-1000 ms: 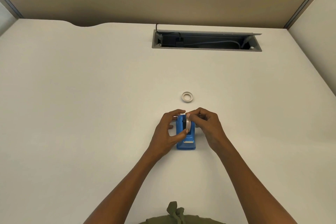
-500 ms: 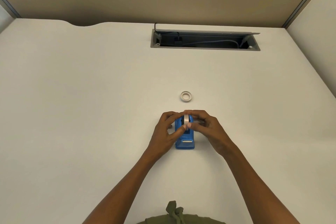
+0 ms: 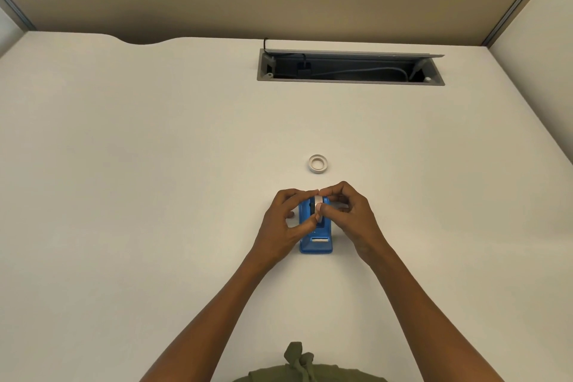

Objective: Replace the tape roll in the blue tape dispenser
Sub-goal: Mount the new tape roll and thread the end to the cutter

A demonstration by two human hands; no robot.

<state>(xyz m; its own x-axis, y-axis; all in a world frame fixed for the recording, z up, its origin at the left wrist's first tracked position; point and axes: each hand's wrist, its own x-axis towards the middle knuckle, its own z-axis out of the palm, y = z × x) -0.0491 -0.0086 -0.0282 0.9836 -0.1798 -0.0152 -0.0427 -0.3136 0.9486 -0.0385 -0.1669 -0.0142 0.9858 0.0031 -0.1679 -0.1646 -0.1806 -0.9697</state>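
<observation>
Both grips around tape roll [image 3: 318, 205]

I see a smooth, matt white desk [image 3: 155, 164]. The tape dispenser [image 3: 316, 242] looks like glossy blue plastic with a small metal cutter strip [image 3: 320, 240]. The cable tray [image 3: 350, 67] frame looks like brushed grey metal.

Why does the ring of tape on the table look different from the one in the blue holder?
The loose ring lies flat on the table, so you see through its hole; the held roll stands on edge in the dispenser. Nothing touches the loose ring; the left hand and right hand pinch the held roll. Both are pale and round.
</observation>
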